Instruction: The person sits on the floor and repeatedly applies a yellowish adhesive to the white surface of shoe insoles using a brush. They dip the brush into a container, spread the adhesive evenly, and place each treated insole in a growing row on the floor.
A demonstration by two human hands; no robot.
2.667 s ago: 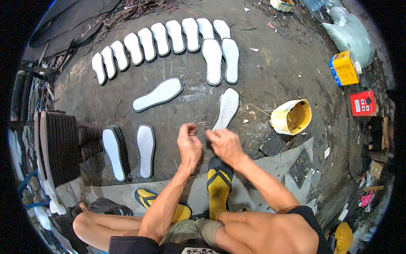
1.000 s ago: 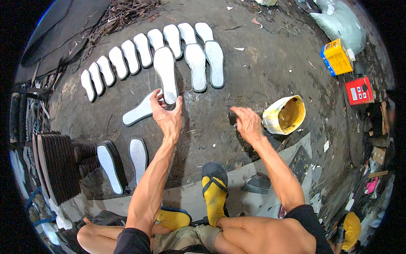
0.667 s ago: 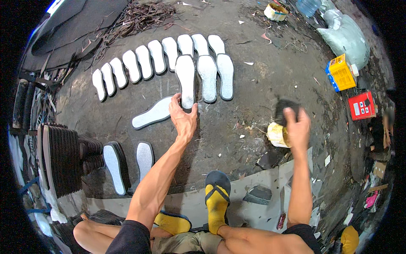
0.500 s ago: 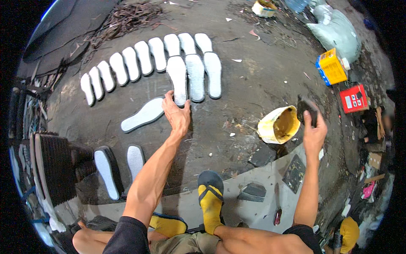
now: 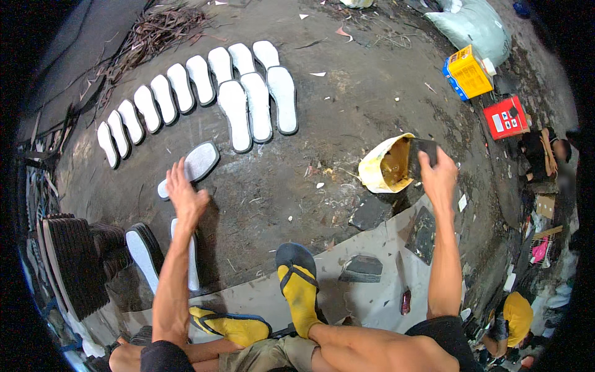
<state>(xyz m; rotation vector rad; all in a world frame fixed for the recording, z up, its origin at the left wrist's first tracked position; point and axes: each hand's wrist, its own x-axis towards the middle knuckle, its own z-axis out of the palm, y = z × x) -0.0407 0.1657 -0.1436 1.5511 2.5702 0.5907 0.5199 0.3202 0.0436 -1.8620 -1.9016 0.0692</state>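
My left hand (image 5: 186,197) is over the lower end of a single slanted shoe sole (image 5: 201,161), white on top with a dark edge. Its fingers are spread; whether they touch the sole, I cannot tell. In my right hand (image 5: 439,180) is a dark flat scrap (image 5: 424,149), gripped between thumb and fingers. That scrap is at the mouth of a tipped, yellow-stained white pot (image 5: 375,168) with brownish-yellow stuff inside. Beyond my left hand, a curved row of white-topped soles (image 5: 162,99) lies on the dark ground, with three more soles (image 5: 234,115) in front of its right end.
Stacked dark soles (image 5: 74,266) stand at the left, near white-topped ones (image 5: 142,257). A red-handled tool (image 5: 405,301) and dark scraps (image 5: 361,270) lie by my sandalled foot (image 5: 297,291). At right are a yellow can (image 5: 469,73), a red box (image 5: 505,118) and other people (image 5: 538,155).
My left hand has moved left and nearer, from beside the grouped soles to the single slanted one. My right hand has brought the dark scrap against the pot's mouth. The whole view has shifted slightly.
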